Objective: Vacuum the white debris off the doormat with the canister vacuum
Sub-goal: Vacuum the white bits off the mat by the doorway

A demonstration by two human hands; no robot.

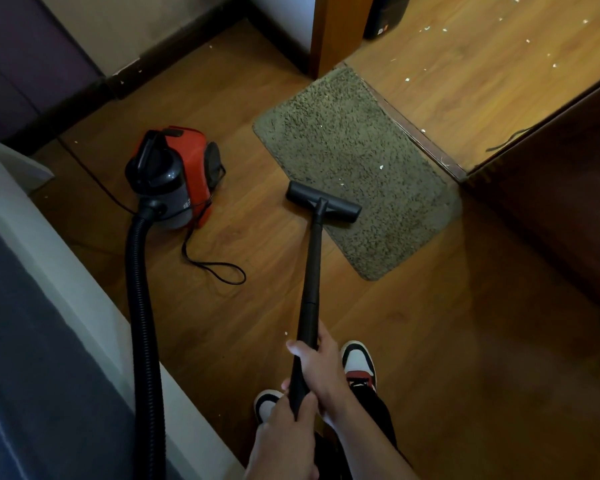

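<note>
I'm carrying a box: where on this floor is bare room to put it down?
Bare floor lies between the doormat, the right shoe and the dark panel. It is crowded between the canister vacuum, its looped cord and the wand.

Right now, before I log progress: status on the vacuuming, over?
Left hand low, right hand above, both gripping wand. Floor head on doormat's left edge; white flecks lie beyond it. Cord loop left, clear of path.

Wood-plank floor (465,341) underfoot, a grey-covered bed (32,341) filling the left edge, a wooden door post (333,32) up top beside a black container (387,15), a dark door (568,188) right, and a red-white-black sneaker (359,365) planted below.
</note>
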